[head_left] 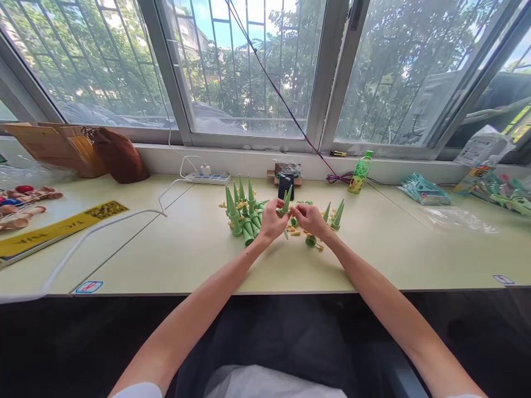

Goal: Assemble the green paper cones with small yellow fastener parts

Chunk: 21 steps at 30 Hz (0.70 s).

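Observation:
My left hand [274,219] is closed around a green cone-shaped piece [286,202] whose pointed tip stands up above the fingers. Close beside it, my right hand [309,216] has its fingers pinched together at the side of the same piece; whatever lies between those fingertips is too small to make out. Several assembled green cones [233,213] stand and lie in a cluster left of my hands. Small yellow pieces [295,233] lie on the table below the hands. A round green part [311,241] with a yellow bit lies nearby, and more green cones [338,215] stand to the right.
A dark phone [286,187] leans on a small box behind my hands. A green-capped bottle [360,172] stands at the back right, near teal plastic items [425,189]. A power strip [208,178], its white cable and a brown bag [118,155] are on the left.

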### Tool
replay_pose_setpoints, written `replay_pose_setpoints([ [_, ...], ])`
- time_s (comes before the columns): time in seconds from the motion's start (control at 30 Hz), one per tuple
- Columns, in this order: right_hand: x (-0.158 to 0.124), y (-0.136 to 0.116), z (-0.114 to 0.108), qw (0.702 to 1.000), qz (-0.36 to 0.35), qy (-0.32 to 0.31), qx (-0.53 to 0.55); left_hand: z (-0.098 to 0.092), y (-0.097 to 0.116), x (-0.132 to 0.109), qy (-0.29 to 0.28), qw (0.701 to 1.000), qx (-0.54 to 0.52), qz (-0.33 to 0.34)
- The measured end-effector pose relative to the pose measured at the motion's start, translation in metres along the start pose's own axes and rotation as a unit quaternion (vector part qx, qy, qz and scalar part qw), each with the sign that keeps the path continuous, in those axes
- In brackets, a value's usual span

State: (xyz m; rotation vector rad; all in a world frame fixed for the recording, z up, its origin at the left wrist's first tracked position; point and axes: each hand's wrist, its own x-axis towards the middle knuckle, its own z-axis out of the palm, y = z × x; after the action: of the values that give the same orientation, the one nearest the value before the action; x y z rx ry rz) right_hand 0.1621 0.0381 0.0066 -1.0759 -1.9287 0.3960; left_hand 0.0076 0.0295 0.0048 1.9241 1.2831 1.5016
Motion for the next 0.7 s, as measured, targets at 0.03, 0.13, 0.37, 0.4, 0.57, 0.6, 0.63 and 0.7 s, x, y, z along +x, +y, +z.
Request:
replay_pose_setpoints([
  [0.03, -0.0002, -0.0005, 0.0000, 1.000, -0.002, 0.000, 0.001, -0.0001, -0.0002, 0.0002, 0.001, 1.000, 0.002, -0.002],
  [0.13, -0.0007, -0.0012, 0.0001, 1.000, -0.005, 0.005, 0.002, -0.0001, 0.0001, 0.0004, -0.005, 1.000, 0.005, -0.008],
  [0.37, -0.0006, -0.0005, -0.0003, 0.999, -0.005, 0.029, -0.029, -0.0005, 0.0033, 0.0005, -0.043, 0.998, 0.008, -0.036],
  [0.4, -0.0007, -0.0007, -0.0005, 0.999, -0.004, 0.030, -0.032, -0.0008, 0.0037, 0.0006, -0.047, 0.998, 0.004, -0.043],
  [0.57, -0.0010, -0.0030, -0.0019, 0.999, 0.000, 0.027, -0.043, -0.0023, 0.0038, 0.0015, -0.062, 0.995, -0.025, -0.068],
  [0.6, -0.0010, -0.0033, -0.0021, 0.999, 0.001, 0.027, -0.044, -0.0025, 0.0035, 0.0017, -0.064, 0.995, -0.031, -0.072],
  [0.63, -0.0009, -0.0035, -0.0022, 0.999, 0.001, 0.028, -0.045, -0.0026, 0.0031, 0.0018, -0.067, 0.994, -0.037, -0.077],
  [0.7, -0.0007, -0.0032, -0.0025, 0.998, 0.001, 0.031, -0.046, -0.0028, 0.0026, 0.0020, -0.074, 0.992, -0.050, -0.088],
])
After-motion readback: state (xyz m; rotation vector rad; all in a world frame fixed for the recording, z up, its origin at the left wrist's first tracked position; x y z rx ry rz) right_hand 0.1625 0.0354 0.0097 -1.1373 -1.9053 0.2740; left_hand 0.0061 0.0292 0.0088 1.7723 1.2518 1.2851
